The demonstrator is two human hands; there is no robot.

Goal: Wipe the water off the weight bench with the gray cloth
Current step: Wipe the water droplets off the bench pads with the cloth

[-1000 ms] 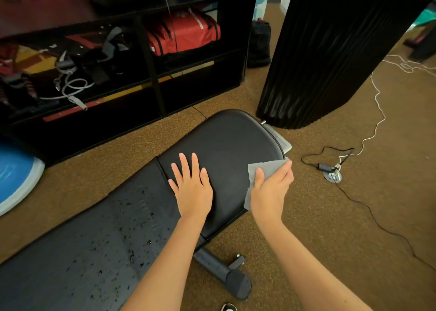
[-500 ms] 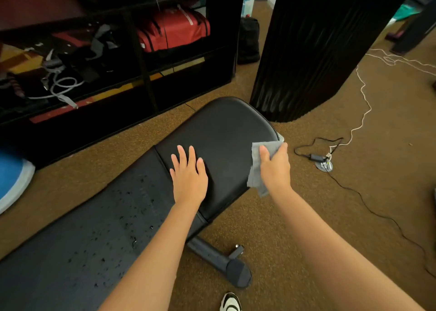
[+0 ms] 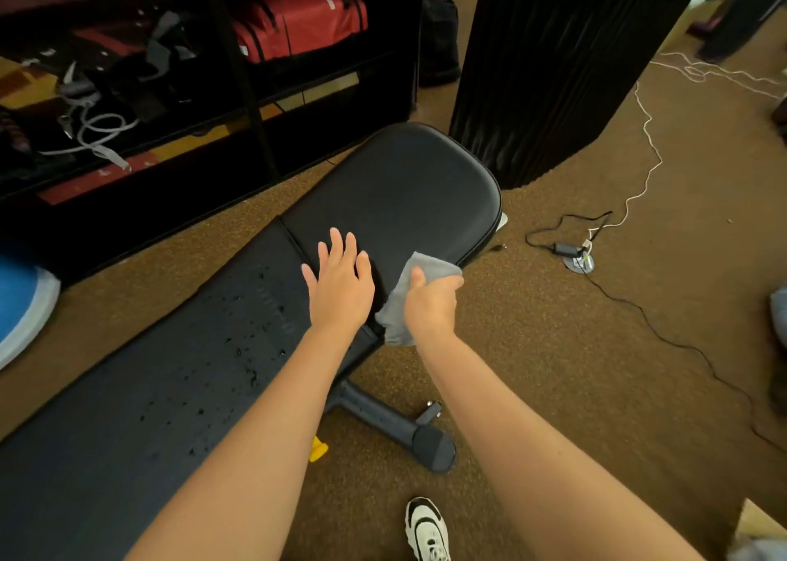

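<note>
The black weight bench (image 3: pixel 396 185) runs from the lower left to the upper middle. Water droplets (image 3: pixel 251 343) speckle its long back pad, while the seat pad beyond the seam looks dry. My left hand (image 3: pixel 340 288) rests flat on the bench at the seam, fingers straight. My right hand (image 3: pixel 430 305) grips the gray cloth (image 3: pixel 398 313) at the bench's near edge, just right of my left hand; the cloth hangs crumpled from my fingers.
A black shelf unit (image 3: pixel 255 91) with red bags and straps stands behind the bench. A black pleated column (image 3: pixel 553 62) rises at the upper right. Cables (image 3: pixel 647 168) and a floor socket (image 3: pixel 579 260) lie on the brown carpet. The bench foot (image 3: pixel 400 428) and my shoe (image 3: pixel 428 528) are below.
My right hand has carried the cloth leftward from the seat pad's right edge to beside my left hand. The left hand has stayed on the seam.
</note>
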